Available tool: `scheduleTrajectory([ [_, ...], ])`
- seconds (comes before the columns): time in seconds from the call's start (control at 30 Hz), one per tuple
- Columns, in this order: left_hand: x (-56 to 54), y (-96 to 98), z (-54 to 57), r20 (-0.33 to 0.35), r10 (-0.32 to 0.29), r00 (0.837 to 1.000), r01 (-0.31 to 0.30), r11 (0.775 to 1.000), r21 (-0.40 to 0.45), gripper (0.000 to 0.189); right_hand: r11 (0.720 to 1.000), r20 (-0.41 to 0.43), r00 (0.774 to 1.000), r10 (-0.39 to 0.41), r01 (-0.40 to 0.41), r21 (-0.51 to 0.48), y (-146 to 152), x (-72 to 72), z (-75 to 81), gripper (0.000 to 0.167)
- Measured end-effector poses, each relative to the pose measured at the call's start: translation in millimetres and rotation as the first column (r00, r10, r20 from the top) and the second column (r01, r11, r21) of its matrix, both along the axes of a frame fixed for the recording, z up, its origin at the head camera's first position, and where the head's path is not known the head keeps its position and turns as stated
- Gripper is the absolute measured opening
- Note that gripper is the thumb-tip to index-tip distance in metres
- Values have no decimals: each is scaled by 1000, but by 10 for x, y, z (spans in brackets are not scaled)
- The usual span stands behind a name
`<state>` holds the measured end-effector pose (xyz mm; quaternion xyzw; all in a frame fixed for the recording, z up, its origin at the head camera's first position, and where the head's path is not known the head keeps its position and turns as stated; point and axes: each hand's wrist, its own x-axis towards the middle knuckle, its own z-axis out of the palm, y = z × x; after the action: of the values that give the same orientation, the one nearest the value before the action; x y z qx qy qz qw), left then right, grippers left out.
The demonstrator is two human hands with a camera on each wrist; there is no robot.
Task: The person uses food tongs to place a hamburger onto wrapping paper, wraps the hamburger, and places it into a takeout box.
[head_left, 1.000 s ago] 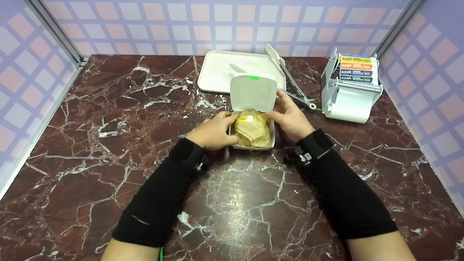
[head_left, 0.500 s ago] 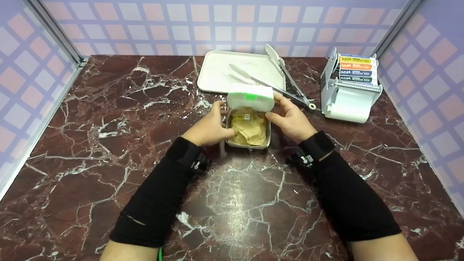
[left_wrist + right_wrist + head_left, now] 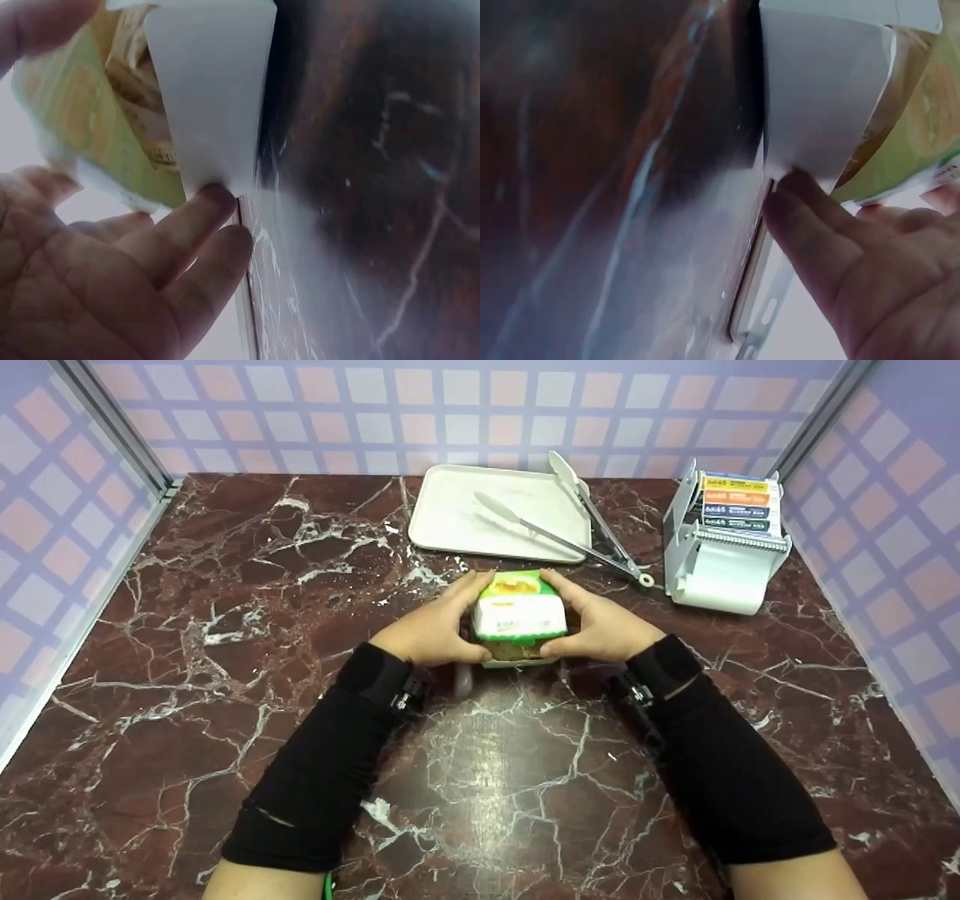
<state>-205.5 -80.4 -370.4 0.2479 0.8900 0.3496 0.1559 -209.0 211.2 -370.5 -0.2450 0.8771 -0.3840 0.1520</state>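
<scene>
A small cardboard burger box (image 3: 520, 615) stands on the table between both hands, its green and white lid tilted partway down. Through the front gap, a brown paper-wrapped item (image 3: 514, 650) shows inside. My left hand (image 3: 435, 626) holds the box's left side, thumb at the front corner and fingers toward the back and lid. On the opposite side my right hand (image 3: 606, 624) holds it likewise. In the left wrist view, fingertips touch the plain side wall (image 3: 217, 90) below the printed lid (image 3: 75, 120). Fingertips also meet the side wall (image 3: 817, 97) in the right wrist view.
Behind the box lies a white tray (image 3: 457, 521), with spread tongs (image 3: 555, 540) resting partly on it. A grey dispenser (image 3: 679, 536) with colourful label rolls and a white roll stands at the back right. Patterned walls (image 3: 480, 420) enclose the marbled table (image 3: 225, 697).
The lid has swung forward and down from upright, now covering most of the wrapped item. Both hands have shifted round the box, and the right thumb has come down to the front corner.
</scene>
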Motion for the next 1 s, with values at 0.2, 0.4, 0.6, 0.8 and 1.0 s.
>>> scheduleTrajectory([
  [0.2,21,15,-33,28,-6,1000,7,999,-42,122,991,-53,998,39,-32,129,-22,3,-12,126],
  [0.4,36,48,-42,5,-1,1000,1,998,-56,117,987,-80,997,23,-10,160,-47,17,-32,125],
  [0.6,31,36,-52,-3,-4,1000,4,999,-53,115,989,-106,994,-8,23,145,-87,31,-43,118],
  [0.8,16,61,-76,-9,12,1000,-12,998,-61,120,987,-132,991,-20,40,153,-120,44,-41,114],
  [1.0,23,102,-86,-44,24,999,-28,996,-84,115,987,-130,991,-15,36,158,-136,48,-51,117],
])
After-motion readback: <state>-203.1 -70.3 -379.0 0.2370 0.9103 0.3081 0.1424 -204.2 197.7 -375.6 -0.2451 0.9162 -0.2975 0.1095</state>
